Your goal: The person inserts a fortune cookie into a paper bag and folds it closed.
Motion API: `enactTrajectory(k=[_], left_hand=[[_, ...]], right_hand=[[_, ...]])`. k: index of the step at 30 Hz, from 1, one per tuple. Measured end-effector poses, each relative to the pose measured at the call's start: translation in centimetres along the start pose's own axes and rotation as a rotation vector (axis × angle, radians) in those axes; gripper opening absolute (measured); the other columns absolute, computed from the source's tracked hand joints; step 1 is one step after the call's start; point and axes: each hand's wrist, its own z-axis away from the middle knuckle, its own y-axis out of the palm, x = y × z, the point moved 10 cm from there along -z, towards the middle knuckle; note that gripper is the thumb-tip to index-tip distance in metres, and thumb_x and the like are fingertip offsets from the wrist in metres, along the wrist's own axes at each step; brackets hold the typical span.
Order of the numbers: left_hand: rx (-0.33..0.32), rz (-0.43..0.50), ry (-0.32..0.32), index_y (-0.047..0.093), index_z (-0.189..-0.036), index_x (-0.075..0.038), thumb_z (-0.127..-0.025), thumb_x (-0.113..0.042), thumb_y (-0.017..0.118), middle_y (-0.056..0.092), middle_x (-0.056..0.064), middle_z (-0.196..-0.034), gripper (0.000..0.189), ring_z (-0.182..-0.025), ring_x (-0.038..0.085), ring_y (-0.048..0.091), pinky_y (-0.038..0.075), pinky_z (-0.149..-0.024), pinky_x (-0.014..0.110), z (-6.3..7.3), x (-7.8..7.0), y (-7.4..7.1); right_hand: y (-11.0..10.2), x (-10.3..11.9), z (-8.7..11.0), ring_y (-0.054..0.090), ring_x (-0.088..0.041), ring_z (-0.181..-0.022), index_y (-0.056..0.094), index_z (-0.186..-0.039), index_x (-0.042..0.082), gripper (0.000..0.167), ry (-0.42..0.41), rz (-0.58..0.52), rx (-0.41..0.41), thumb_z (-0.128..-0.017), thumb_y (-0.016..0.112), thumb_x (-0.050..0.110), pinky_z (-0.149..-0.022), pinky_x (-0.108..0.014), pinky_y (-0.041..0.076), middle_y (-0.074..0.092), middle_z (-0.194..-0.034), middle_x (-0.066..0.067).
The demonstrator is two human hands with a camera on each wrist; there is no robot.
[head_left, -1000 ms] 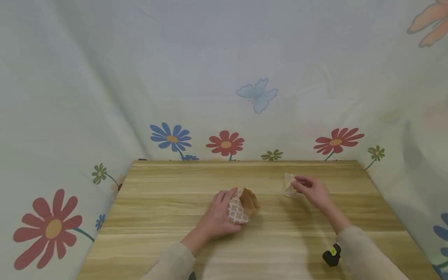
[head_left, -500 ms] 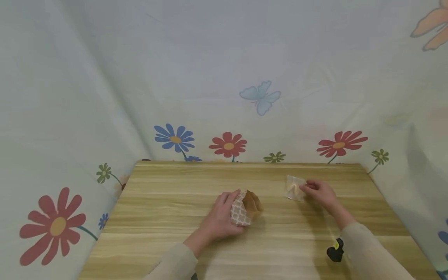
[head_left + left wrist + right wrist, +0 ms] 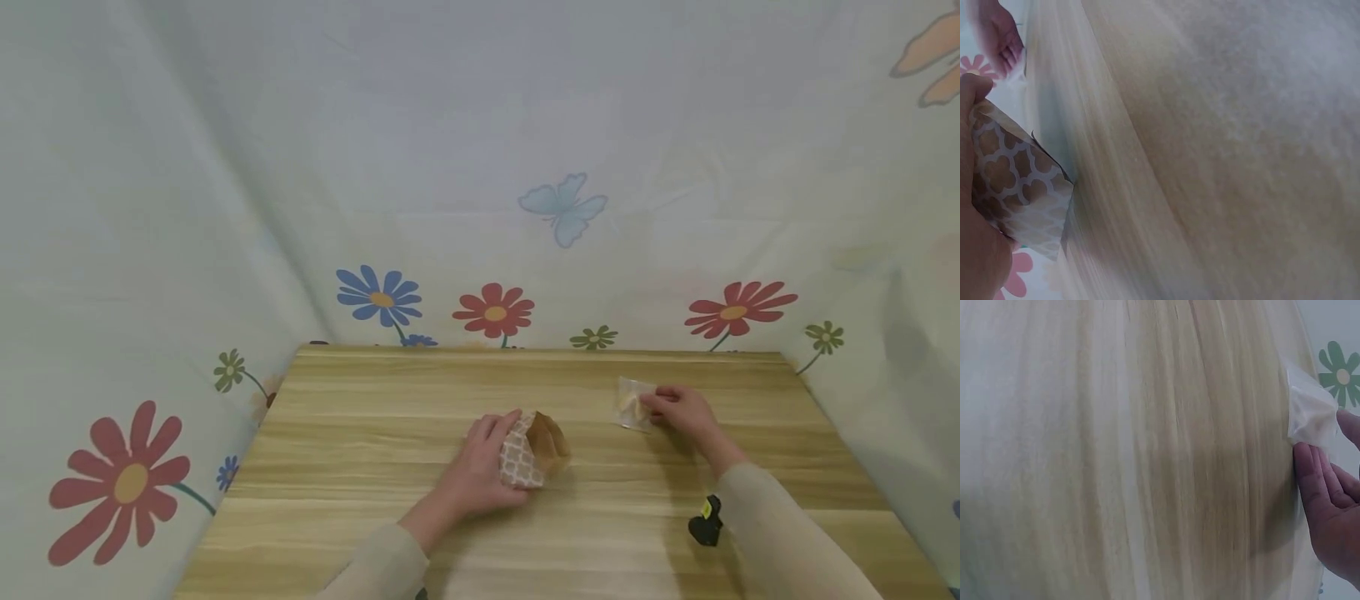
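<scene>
My left hand (image 3: 480, 471) grips a small brown paper bag (image 3: 519, 457) with a white lattice pattern, near the middle of the table. The bag tilts with its mouth open to the right, and its brown inside shows. In the left wrist view the thumb and fingers curl round the patterned bag (image 3: 1019, 178). Farther back and to the right, my right hand (image 3: 684, 412) pinches the edge of a small clear plastic packet (image 3: 632, 406). Something pale is inside the packet; its kind cannot be told. The right wrist view shows the packet (image 3: 1310, 409) between thumb and fingers.
The wood-grain table (image 3: 360, 400) ends at a pale cloth backdrop (image 3: 420, 167) printed with flowers and a butterfly. Beside the right sleeve is a small black device (image 3: 706, 523) with a yellow mark.
Over the last second my right hand has shifted slightly right with the packet, whose face has turned more into view. The left hand keeps its grip on the paper bag. The head view has shifted slightly.
</scene>
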Motion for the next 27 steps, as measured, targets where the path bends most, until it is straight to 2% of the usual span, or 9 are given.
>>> enactTrajectory(k=[5, 10, 12, 15, 17, 19, 21, 24, 27], left_hand=[[-0.008, -0.016, 0.016, 0.033, -0.167, -0.019, -0.066, -0.041, 0.097, 0.049, 0.005, -0.144, 0.121, -0.126, 0.020, 0.050, 0.053, -0.106, 0.047, 0.1, -0.2, 0.0], [0.002, -0.025, 0.018, 0.033, -0.167, -0.018, -0.067, -0.042, 0.096, 0.049, 0.006, -0.145, 0.121, -0.129, 0.021, 0.049, 0.053, -0.108, 0.047, 0.2, -0.4, 0.0], [0.006, -0.019, 0.015, 0.033, -0.167, -0.019, -0.068, -0.041, 0.097, 0.048, 0.006, -0.146, 0.120, -0.130, 0.020, 0.049, 0.052, -0.108, 0.046, 0.2, -0.5, -0.1], [0.006, -0.009, 0.017, 0.034, -0.166, -0.019, -0.069, -0.040, 0.097, 0.048, 0.006, -0.145, 0.118, -0.130, 0.021, 0.049, 0.052, -0.108, 0.046, 0.3, -0.6, -0.3], [0.008, -0.009, 0.019, 0.034, -0.166, -0.018, -0.069, -0.040, 0.097, 0.048, 0.006, -0.145, 0.118, -0.130, 0.021, 0.049, 0.052, -0.108, 0.046, 0.3, -0.7, -0.4], [0.011, -0.010, 0.017, 0.034, -0.166, -0.018, -0.069, -0.040, 0.097, 0.048, 0.005, -0.144, 0.118, -0.130, 0.021, 0.048, 0.052, -0.108, 0.046, 0.3, -0.6, -0.4], [0.014, -0.018, 0.012, 0.033, -0.166, -0.019, -0.069, -0.041, 0.097, 0.048, 0.005, -0.144, 0.118, -0.130, 0.020, 0.048, 0.052, -0.108, 0.046, 0.3, -0.6, -0.3], [0.018, -0.025, 0.008, 0.032, -0.167, -0.020, -0.069, -0.042, 0.096, 0.048, 0.005, -0.145, 0.119, -0.130, 0.020, 0.048, 0.052, -0.108, 0.046, 0.3, -0.5, -0.2], [0.015, -0.037, 0.013, 0.032, -0.167, -0.020, -0.068, -0.042, 0.096, 0.048, 0.004, -0.144, 0.120, -0.130, 0.020, 0.048, 0.051, -0.109, 0.046, 0.3, -0.5, -0.2]], right_hand=[[-0.1, 0.4, -0.6, 0.072, -0.016, -0.087, 0.054, -0.137, -0.019, 0.061, -0.015, 0.080, -0.030, -0.106, 0.068, 0.031, -0.078, -0.027, 0.059, 0.071, -0.121, -0.031], [0.2, 1.0, -1.2, 0.074, -0.025, -0.092, 0.058, -0.132, -0.019, 0.051, -0.062, 0.145, -0.045, -0.105, 0.068, 0.023, -0.076, -0.025, 0.057, 0.072, -0.116, -0.030], [0.3, 1.2, -1.3, 0.073, -0.030, -0.097, 0.058, -0.132, -0.018, 0.050, -0.063, 0.164, -0.050, -0.107, 0.065, 0.025, -0.081, -0.029, 0.058, 0.072, -0.116, -0.030], [0.4, 1.4, -1.5, 0.070, -0.040, -0.110, 0.054, -0.138, -0.019, 0.060, -0.051, 0.181, -0.043, -0.110, 0.059, 0.033, -0.094, -0.043, 0.059, 0.069, -0.123, -0.032], [0.5, 1.6, -1.7, 0.066, -0.043, -0.117, 0.050, -0.143, -0.018, 0.067, -0.033, 0.176, -0.032, -0.110, 0.058, 0.039, -0.101, -0.051, 0.056, 0.067, -0.128, -0.034], [0.5, 1.8, -1.9, 0.065, -0.043, -0.119, 0.048, -0.145, -0.018, 0.071, -0.027, 0.167, -0.015, -0.110, 0.058, 0.042, -0.103, -0.053, 0.054, 0.066, -0.130, -0.034], [0.5, 1.9, -2.2, 0.067, -0.039, -0.115, 0.050, -0.144, -0.017, 0.069, -0.017, 0.141, -0.004, -0.109, 0.060, 0.042, -0.100, -0.047, 0.057, 0.068, -0.126, -0.031], [0.6, 1.9, -2.7, 0.068, -0.028, -0.100, 0.055, -0.139, -0.016, 0.064, -0.018, 0.072, 0.005, -0.108, 0.062, 0.040, -0.086, -0.034, 0.059, 0.070, -0.113, -0.023], [0.7, 1.7, -3.2, 0.066, -0.017, -0.087, 0.059, -0.130, -0.017, 0.056, -0.020, 0.010, -0.002, -0.106, 0.066, 0.034, -0.075, -0.026, 0.059, 0.071, -0.100, -0.015]])
